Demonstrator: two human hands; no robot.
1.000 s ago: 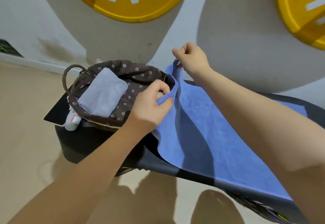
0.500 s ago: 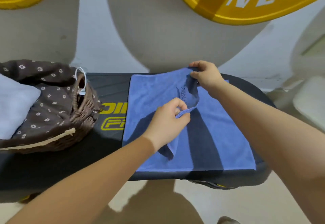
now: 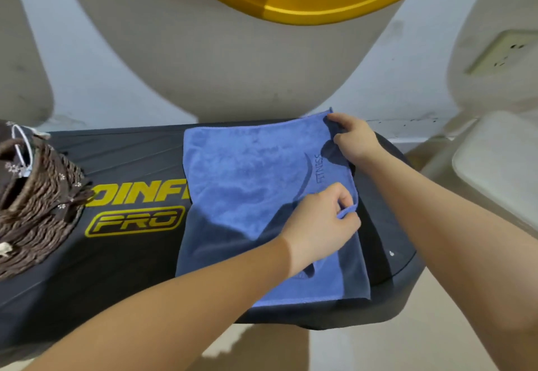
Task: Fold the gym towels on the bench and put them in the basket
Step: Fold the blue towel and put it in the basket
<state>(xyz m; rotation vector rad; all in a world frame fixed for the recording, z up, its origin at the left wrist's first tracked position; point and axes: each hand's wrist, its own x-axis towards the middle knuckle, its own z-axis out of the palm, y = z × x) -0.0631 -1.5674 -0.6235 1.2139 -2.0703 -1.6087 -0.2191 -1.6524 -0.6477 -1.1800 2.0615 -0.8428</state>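
Head view: both hands now pinch the towel (image 3: 247, 196) corners at centre right, left hand (image 3: 318, 225) below right hand (image 3: 353, 138); towel folded over on the bench (image 3: 122, 254); basket (image 3: 32, 199) has slid to the left edge.

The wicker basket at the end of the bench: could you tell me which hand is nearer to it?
Left. The left hand pinches the blue towel's near corner, closer to the wicker basket; the right hand holds the far corner, farther away.

The basket (image 3: 35, 196) is cut off by the left edge, its inside unseen; the left hand (image 3: 317, 225) hides part of the towel (image 3: 247, 184)
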